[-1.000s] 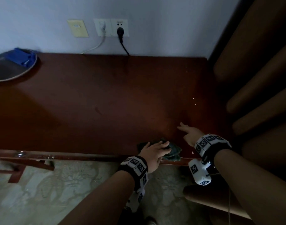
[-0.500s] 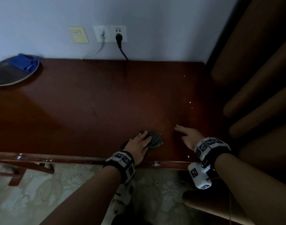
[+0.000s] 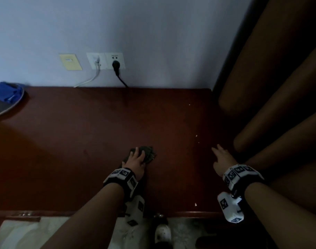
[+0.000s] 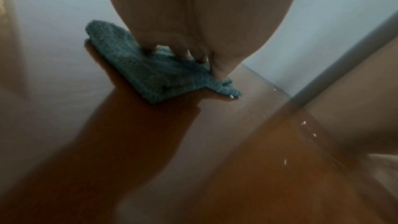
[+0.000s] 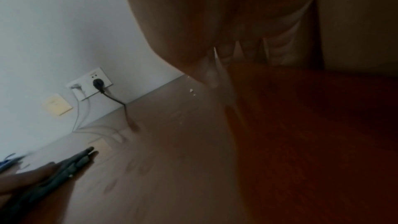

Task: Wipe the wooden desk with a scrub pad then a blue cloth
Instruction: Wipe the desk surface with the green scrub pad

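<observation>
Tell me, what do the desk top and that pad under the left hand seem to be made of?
The desk looks like dark reddish wood with a glossy finish: the right wrist view shows the wall sockets mirrored in it. The scrub pad under the left hand looks like soft, fuzzy grey-green fibre, folded; possibly woven cloth.

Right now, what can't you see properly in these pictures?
- Scrub pad: head view, left hand covers its near half.
- Blue cloth: head view, cut off by the left edge.
- Right hand: right wrist view, too blurred to show finger contact with the desk.
</observation>
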`<move>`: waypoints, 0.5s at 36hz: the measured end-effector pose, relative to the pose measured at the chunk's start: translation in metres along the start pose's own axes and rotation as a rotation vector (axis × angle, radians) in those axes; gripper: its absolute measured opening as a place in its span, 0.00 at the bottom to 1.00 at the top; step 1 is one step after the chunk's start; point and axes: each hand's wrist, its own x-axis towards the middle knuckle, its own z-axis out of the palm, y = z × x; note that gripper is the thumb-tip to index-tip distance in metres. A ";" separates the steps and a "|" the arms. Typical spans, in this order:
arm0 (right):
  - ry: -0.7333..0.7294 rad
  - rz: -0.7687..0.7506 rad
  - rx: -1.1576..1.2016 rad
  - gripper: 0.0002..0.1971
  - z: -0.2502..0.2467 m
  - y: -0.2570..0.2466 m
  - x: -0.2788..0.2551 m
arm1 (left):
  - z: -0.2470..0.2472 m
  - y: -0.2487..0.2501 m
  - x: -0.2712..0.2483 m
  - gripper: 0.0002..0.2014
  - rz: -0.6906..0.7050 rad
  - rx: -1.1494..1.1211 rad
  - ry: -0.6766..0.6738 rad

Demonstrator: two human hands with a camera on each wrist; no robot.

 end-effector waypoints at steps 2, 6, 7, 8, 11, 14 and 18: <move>-0.017 -0.011 -0.012 0.34 -0.005 -0.004 0.012 | -0.005 0.006 0.012 0.28 0.008 0.018 0.006; -0.019 -0.005 -0.043 0.35 -0.018 -0.013 0.046 | -0.022 0.019 0.040 0.28 0.033 0.037 0.027; -0.024 0.007 -0.043 0.35 -0.022 -0.016 0.055 | -0.027 0.022 0.047 0.28 0.038 0.031 0.030; -0.028 0.018 -0.040 0.36 -0.026 -0.019 0.063 | -0.032 0.025 0.054 0.28 0.041 0.025 0.032; 0.000 0.040 -0.070 0.37 -0.042 -0.025 0.090 | -0.047 0.034 0.077 0.28 0.049 0.004 0.035; 0.001 0.059 -0.091 0.34 -0.056 -0.027 0.118 | -0.063 0.041 0.098 0.28 0.047 -0.018 0.063; -0.083 0.073 -0.090 0.30 -0.063 -0.020 0.139 | -0.085 0.048 0.125 0.30 0.017 -0.075 0.116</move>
